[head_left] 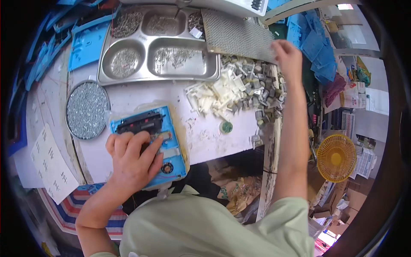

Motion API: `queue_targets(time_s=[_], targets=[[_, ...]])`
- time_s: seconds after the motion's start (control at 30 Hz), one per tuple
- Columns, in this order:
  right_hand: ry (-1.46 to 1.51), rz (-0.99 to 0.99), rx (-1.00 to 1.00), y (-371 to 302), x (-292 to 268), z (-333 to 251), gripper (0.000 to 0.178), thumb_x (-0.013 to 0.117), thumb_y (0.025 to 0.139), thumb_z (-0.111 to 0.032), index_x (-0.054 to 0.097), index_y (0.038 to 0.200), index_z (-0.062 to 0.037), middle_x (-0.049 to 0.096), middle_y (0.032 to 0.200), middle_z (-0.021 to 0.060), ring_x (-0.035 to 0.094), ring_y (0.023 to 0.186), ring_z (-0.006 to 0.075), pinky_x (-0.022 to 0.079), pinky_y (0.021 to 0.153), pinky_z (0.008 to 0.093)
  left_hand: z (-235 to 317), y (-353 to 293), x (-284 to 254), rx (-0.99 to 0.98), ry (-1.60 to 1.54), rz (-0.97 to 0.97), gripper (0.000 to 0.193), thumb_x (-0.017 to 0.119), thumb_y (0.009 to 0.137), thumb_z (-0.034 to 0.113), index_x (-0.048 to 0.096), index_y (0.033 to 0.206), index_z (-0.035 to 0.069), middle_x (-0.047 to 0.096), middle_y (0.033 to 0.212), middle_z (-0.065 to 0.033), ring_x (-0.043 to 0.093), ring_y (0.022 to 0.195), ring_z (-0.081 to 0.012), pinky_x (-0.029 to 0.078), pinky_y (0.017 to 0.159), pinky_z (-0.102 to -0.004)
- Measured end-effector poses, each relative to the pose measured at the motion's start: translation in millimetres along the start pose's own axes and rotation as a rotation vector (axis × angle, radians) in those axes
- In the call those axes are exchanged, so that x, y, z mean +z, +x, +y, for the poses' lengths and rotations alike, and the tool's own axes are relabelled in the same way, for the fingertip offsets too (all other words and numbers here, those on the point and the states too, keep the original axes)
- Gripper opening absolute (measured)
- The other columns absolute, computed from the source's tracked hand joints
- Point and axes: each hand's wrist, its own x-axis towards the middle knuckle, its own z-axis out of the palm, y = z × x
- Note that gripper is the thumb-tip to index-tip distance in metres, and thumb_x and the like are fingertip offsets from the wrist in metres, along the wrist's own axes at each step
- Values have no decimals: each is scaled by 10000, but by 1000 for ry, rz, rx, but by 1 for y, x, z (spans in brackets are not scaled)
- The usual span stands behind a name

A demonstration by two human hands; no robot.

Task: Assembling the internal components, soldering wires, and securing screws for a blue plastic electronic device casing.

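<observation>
A blue plastic casing [176, 159] lies on the table in front of me, with a black mechanism [147, 120] along its far side and a round black part with a copper-coloured centre [167, 168] near its lower right corner. My left hand [133, 156] grips it from the near left, fingers curled over the black part and the thumb down on the casing. Farther right, my right hand [289, 58] is at the right end of a grey sheet covered in rows of small points [239, 34]. Its fingers are bent together, slightly blurred; whatever they pinch is hidden.
A steel compartment tray [160, 76] holds small metal parts. Left of the casing stands a round dish of screws [87, 110]. White plastic pieces [216, 94] and small motors [263, 88] lie heaped right of centre, near a green roll [226, 127]. Blue casings [314, 45] are stacked far right.
</observation>
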Motion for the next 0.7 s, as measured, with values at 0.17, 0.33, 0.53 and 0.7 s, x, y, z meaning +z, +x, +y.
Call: queue_targets(time_s=[0.17,0.33,0.53,0.7], targets=[[-1082,283,7,232,-171,154,405,603,968,-335,679,1190,-5,685,1140,197,637,1061,333,505,914,425,-8,-3,4,-20,-41,-45,460,818,668,228,757,1117,149,584,1083,-42,494,979,-288,350,901,-495],[-1368,298,-25,264,-161,189,439,618,935,-401,710,1237,-97,708,1223,202,662,1150,405,514,978,477,-10,-11,-3,-76,-102,40,410,848,624,180,737,1017,152,575,1052,-49,525,938,-280,384,832,-462],[-1168,456,-120,176,-258,152,509,735,875,-425,672,1265,-103,744,1132,160,699,1081,336,522,927,432,-30,23,-5,13,-210,12,329,843,665,124,669,945,130,574,1058,-74,566,916,-296,409,823,-435],[-84,538,-184,61,-256,91,421,783,916,-194,674,1274,-1,663,952,13,516,732,81,412,638,229,-35,42,-1,96,-222,-40,328,811,716,91,612,977,94,567,1102,-98,620,934,-324,495,776,-432]])
